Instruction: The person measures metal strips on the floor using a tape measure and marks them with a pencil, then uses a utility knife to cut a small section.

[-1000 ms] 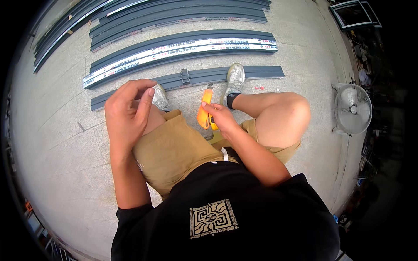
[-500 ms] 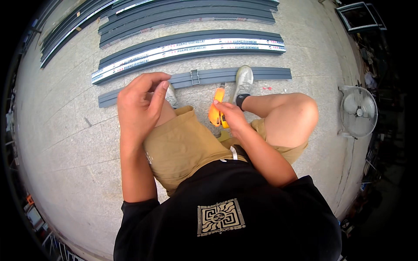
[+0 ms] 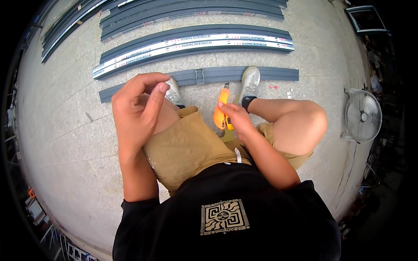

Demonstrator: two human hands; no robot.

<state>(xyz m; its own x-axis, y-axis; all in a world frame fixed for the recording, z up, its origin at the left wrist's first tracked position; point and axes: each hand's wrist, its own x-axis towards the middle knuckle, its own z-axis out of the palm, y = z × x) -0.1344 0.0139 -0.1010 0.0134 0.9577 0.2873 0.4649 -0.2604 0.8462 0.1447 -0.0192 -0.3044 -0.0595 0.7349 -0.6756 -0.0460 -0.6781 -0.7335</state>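
**Orange utility knife in our right hand, above the grey rail**

We hold an orange utility knife (image 3: 221, 114) in our right hand (image 3: 235, 119), fingers wrapped closed around its lower body, its tip pointing away from us toward the floor. The knife sits between our knees, just short of the short grey metal rail (image 3: 204, 77) that lies crosswise on the floor under both our light sneakers (image 3: 250, 82).

Our left hand (image 3: 137, 108) is raised in front of the left knee, its fingers curled in with the thumb and fingertips pinched narrowly together; we cannot tell whether anything small lies between them.

We sit low in tan shorts (image 3: 187, 145) and a black shirt (image 3: 226, 217) with a square pale emblem. Beyond the short rail, longer grey profiles (image 3: 191, 41) lie side by side, some with a white printed strip. The floor is pale stone paving (image 3: 65, 143). To our right a round floor fan (image 3: 362, 115) stands well apart from the knife.
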